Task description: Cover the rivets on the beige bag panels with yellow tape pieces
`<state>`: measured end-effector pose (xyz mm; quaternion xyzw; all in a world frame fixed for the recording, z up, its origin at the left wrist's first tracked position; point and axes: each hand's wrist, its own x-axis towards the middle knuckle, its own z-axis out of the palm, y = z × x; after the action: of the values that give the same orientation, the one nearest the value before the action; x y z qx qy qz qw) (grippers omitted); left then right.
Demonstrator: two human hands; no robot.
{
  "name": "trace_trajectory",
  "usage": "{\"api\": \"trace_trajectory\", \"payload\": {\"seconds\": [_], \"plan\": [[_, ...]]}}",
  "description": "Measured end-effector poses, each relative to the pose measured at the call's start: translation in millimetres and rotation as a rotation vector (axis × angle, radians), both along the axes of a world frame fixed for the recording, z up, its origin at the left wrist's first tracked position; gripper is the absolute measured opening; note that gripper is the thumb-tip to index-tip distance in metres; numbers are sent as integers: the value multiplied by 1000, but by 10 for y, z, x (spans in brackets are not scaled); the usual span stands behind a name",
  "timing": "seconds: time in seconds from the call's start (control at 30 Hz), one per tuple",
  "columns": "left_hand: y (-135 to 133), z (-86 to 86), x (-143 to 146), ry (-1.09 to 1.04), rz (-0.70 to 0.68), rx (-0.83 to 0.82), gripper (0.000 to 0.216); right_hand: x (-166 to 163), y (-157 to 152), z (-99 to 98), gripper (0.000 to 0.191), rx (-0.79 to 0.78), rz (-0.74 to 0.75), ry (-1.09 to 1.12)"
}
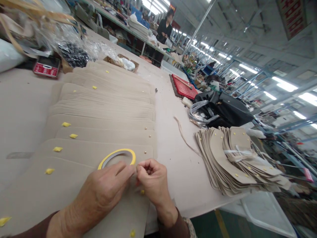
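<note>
Tape [117,152] is squeezed by the left hand's [102,190] fingers. Beside it, the right hand [155,181] pinches its fingertips together.

Tape roll [119,151] partly behind left hand [102,190]

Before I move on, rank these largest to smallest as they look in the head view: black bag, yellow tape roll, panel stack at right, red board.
1. Panel stack at right
2. Black bag
Unranked: red board and yellow tape roll; the roll is nearer the camera and partly hidden by the left hand.
</note>
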<state>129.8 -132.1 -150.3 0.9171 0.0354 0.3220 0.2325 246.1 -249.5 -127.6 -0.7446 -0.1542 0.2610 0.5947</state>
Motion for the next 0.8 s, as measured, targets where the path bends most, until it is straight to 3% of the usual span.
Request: {"api": "trace_trajectory", "payload": {"seconds": [0.1, 0.33, 0.63, 0.73, 0.8], "plan": [[-38, -58, 7, -14, -48, 77, 28, 263, -11, -82, 20, -42, -91, 43], [-29, -203, 69, 190, -17, 244, 28, 589, -9, -166, 29, -115, 54, 23], [-18, -158, 78, 217, -49, 202, 26, 561, 138, -92, 18, -389, 196, -516], [-22, -161, 69, 221, -35, 215, 26, 586, 137, -112, 12, -424, 206, -598], [-39, -167, 60, 232, -20, 217, 26, 598, 93, -122, 20, -430, 186, -565]]}}
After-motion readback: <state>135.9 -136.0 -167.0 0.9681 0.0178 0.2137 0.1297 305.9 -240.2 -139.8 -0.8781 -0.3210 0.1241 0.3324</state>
